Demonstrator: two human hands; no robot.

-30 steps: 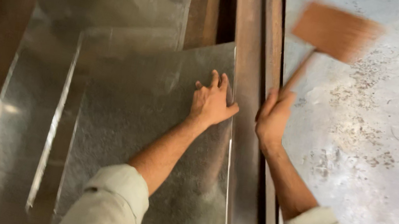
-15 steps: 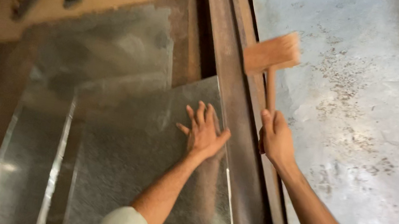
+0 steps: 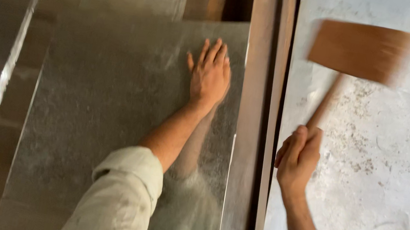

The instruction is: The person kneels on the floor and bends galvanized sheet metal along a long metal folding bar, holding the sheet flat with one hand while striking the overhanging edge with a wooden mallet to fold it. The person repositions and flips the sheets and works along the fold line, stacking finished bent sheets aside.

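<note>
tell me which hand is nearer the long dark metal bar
Left. The left hand lies flat on the metal sheet just beside the bar; the right hand grips the mallet slightly farther off.

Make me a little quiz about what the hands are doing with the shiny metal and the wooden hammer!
1. True or false: the left hand lies flat on the metal sheet.
2. What does the right hand grip?
A. the mallet's handle
B. the mallet's head
C. the sheet's edge
3. Fill in: the wooden mallet is raised and looks ____, since it is moving.

Key
1. True. The palm is down with the fingers spread, near the sheet's right edge.
2. A. The fist is closed round the low end of the handle.
3. Blurred.
</note>
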